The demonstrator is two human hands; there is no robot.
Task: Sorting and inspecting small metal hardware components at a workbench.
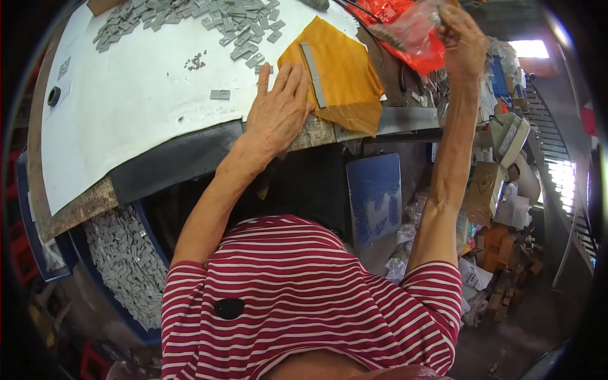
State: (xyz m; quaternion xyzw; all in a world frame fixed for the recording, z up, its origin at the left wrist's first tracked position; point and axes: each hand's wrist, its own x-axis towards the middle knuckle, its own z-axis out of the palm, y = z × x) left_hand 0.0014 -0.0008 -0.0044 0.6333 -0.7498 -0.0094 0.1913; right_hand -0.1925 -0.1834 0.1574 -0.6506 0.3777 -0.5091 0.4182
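Observation:
My left hand lies flat on the white tabletop by its front edge, fingers stretched out. Its fingertips rest beside a small grey rectangular piece and at the left edge of a yellow-orange cloth. On that cloth lies a narrow grey strip. Out at the upper right, my right hand is closed on a clear plastic bag, held over a red plastic bag. Whatever is inside the clear bag is blurred. Another grey piece lies alone left of my left hand.
Many grey pieces are heaped at the far side, near some tiny bits. A black ring sits at the left edge. Below stands a blue bin full of grey pieces. Cardboard boxes and clutter line the right.

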